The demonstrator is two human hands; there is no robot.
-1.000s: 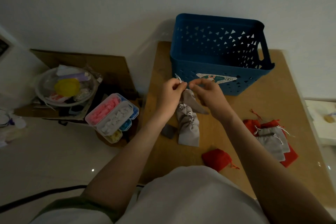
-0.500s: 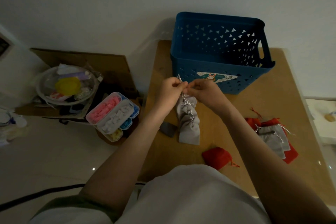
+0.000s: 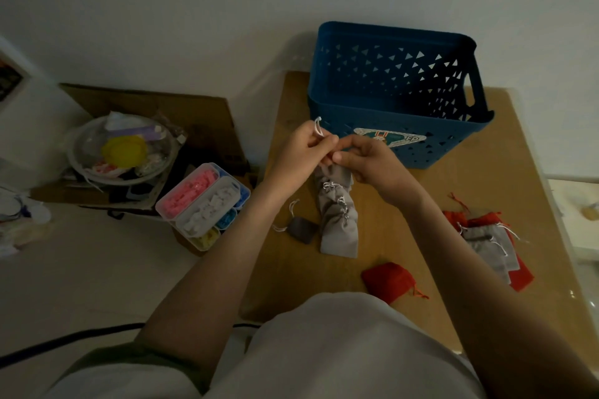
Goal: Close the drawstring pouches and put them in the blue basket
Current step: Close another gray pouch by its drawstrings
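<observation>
The blue basket (image 3: 398, 113) stands at the far end of the wooden table (image 3: 415, 191). In front of it, my left hand (image 3: 304, 147) pinches a white drawstring loop, and my right hand (image 3: 372, 160) pinches the neck of a grey pouch (image 3: 337, 176) held just above the table. Below it lies a pile of grey pouches (image 3: 338, 220). A dark grey pouch (image 3: 303, 229) lies to their left. A red pouch (image 3: 387, 278) sits near the front edge. More grey and red pouches (image 3: 489, 243) are stacked at the right.
Left of the table, a clear compartment box (image 3: 204, 201) of pink, white, blue and yellow pieces sits on the floor. Behind it a clear bowl (image 3: 120, 149) of odds and ends rests on cardboard. A black cable (image 3: 64, 340) crosses the floor.
The pouch neck has been drawn tighter; my hands have come closer together, with the string loop now sticking up from my left hand.
</observation>
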